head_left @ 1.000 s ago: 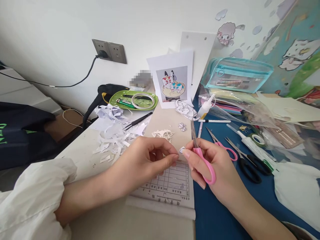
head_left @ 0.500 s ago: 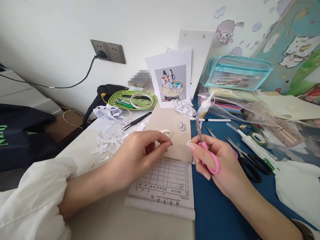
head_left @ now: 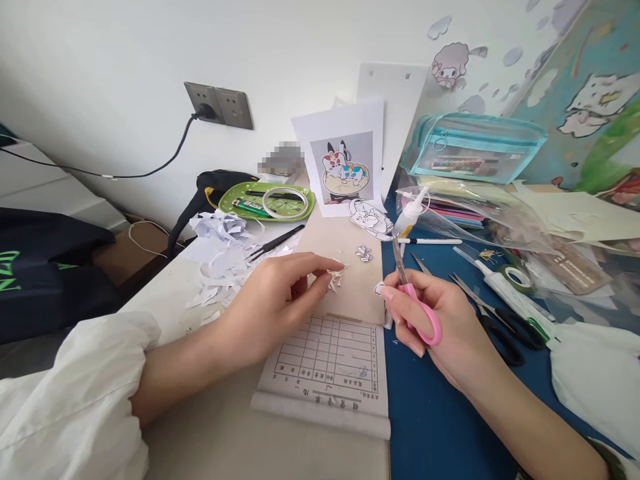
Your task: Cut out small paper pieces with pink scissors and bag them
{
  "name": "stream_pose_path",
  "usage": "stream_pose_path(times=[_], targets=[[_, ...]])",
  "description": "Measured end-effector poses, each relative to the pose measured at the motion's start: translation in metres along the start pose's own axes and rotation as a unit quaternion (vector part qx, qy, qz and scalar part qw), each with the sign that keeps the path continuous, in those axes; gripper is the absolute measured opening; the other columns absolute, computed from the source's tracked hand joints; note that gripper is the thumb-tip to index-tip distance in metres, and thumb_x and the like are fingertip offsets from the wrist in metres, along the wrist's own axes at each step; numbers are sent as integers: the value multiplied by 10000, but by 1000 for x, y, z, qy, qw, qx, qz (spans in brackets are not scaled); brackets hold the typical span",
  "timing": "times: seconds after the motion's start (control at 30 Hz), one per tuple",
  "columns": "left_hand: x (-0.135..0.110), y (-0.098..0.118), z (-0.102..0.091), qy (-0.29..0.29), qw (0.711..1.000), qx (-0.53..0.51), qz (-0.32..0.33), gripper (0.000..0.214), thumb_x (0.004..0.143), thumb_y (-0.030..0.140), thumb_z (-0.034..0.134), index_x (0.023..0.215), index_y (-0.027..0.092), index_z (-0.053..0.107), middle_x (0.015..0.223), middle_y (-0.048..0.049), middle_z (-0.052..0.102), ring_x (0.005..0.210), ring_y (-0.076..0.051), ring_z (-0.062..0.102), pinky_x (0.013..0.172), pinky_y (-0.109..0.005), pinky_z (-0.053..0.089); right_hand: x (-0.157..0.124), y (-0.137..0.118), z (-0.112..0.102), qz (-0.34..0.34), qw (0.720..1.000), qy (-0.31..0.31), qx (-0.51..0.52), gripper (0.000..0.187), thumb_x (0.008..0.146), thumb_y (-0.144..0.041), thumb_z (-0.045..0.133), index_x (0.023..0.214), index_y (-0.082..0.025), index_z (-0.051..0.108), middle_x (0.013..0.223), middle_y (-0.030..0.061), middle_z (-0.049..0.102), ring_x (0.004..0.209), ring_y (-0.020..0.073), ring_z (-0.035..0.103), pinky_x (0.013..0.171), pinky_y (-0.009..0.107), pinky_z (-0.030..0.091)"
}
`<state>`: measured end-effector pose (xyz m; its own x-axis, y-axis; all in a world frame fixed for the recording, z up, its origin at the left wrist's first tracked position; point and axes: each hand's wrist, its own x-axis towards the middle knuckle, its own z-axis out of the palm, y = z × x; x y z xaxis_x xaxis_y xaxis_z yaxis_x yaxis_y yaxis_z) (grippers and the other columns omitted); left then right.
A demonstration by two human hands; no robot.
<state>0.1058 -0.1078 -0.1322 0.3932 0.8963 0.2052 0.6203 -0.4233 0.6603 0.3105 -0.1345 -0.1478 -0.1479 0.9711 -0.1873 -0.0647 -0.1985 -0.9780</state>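
Observation:
My left hand (head_left: 280,300) reaches over the tan board (head_left: 320,243). Its thumb and index finger are apart, at the edge of a small heap of thin white paper scraps (head_left: 338,277). Pink-handled scissors (head_left: 423,313) are in my right hand (head_left: 435,310), blades pointing up and away. That hand also pinches a tiny paper cutout (head_left: 379,288) with a black outline between thumb and finger. Beyond the scraps lies another small cutout (head_left: 363,253). A larger line-drawn cutout (head_left: 370,219) leans at the foot of the printed colour picture (head_left: 345,167).
A printed form pad (head_left: 320,373) lies in front of the board. White paper strips (head_left: 217,270), black tweezers (head_left: 275,243) and a green tray (head_left: 230,193) are to the left. On the right are a glue bottle (head_left: 410,215), black scissors (head_left: 505,333) and a teal pouch (head_left: 475,147).
My left thumb and index finger have parted, and the index finger now touches the scraps, which look more spread out. My right hand keeps the scissors and the cutout almost still.

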Motion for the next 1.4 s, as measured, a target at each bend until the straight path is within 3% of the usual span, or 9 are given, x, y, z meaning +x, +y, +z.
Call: stream_pose_path(times=[0.13, 0.3, 0.5, 0.73, 1.0, 1.17, 1.4], targets=[[-2, 7, -2, -9, 999, -44, 16, 175, 893, 257, 516, 990, 193, 648, 805, 23, 640, 538, -69, 482, 485, -186, 380, -2, -2, 6, 8, 999, -15, -47, 212, 837, -345, 639, 723, -185, 559, 503, -93, 428, 322, 14, 350, 347, 164, 243], [-9, 17, -2, -72, 988, -133, 10, 94, 866, 226, 564, 895, 199, 649, 698, 43, 611, 517, -65, 458, 478, -172, 376, -8, -5, 16, 21, 997, -56, -54, 126, 791, -206, 670, 710, -192, 574, 490, -101, 407, 349, 24, 333, 360, 172, 270], [-8, 16, 1, -100, 969, -214, -72, 114, 866, 297, 576, 892, 213, 648, 572, 54, 489, 493, -80, 370, 447, -198, 315, -10, -6, 16, 4, 998, -52, -42, 161, 804, -261, 665, 693, -189, 573, 528, -87, 422, 349, 21, 337, 353, 177, 235], [-6, 17, 4, -109, 934, -306, -148, 166, 844, 338, 598, 875, 181, 641, 500, 70, 388, 421, -62, 295, 375, -202, 214, -10, -6, 15, 20, 997, -61, -53, 163, 849, -328, 616, 752, -201, 584, 425, -98, 405, 317, 35, 359, 355, 164, 248], [-6, 16, 7, -124, 927, -318, -158, 111, 819, 278, 619, 830, 167, 606, 477, 83, 375, 424, -49, 313, 375, -161, 246, -9, -2, 15, 15, 996, -76, -53, 189, 847, -307, 616, 704, -199, 553, 464, -93, 430, 330, 32, 360, 354, 155, 269], [-6, 20, 7, -138, 902, -373, -166, 90, 796, 211, 628, 846, 167, 567, 562, 65, 483, 445, -43, 356, 366, -131, 297, -9, -3, 15, 15, 995, -87, -37, 198, 860, -332, 610, 719, -198, 570, 407, -101, 416, 317, 36, 350, 348, 156, 257], [-6, 16, 5, -156, 883, -388, -212, 124, 804, 271, 649, 884, 183, 613, 520, 81, 462, 422, -40, 395, 375, -116, 362, -7, -2, 9, 29, 996, -88, 1, 248, 846, -383, 627, 699, -188, 584, 429, -99, 407, 282, 21, 350, 350, 169, 241]])
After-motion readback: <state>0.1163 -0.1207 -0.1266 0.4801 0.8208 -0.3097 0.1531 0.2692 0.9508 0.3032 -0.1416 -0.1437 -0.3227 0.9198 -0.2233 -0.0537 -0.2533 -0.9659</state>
